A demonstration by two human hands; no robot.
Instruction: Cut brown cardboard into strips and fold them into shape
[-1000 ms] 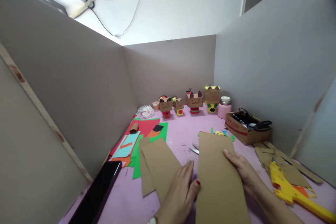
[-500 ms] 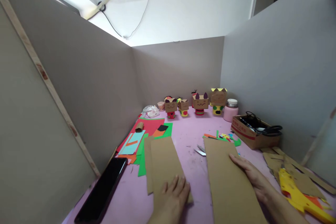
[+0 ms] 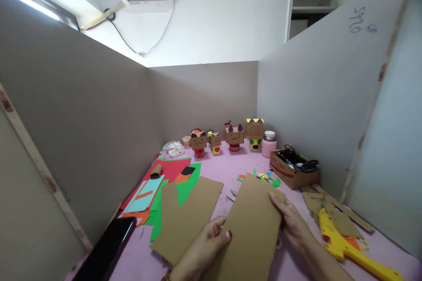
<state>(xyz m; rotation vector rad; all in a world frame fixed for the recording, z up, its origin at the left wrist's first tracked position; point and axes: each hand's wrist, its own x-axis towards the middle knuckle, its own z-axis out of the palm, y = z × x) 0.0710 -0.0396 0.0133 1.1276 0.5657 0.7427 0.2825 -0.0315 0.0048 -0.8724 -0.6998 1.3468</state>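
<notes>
A long brown cardboard sheet lies tilted on the pink table, held at both long edges. My left hand pinches its left edge near the front. My right hand grips its right edge a little farther back. Left of it lies a second brown cardboard sheet, partly over another brown piece, untouched by either hand. Small scissors peek out between the two sheets.
Coloured paper sheets and a dark phone lie at left. Several small cardboard box figures and a pink jar stand at the back. A cardboard box, cardboard scraps and a yellow glue gun sit at right. Grey partitions enclose the table.
My left hand left the left sheet and took hold of the right sheet's left edge. The right sheet turned and tilted; the left sheet shifted and rotated. The view swung slightly.
</notes>
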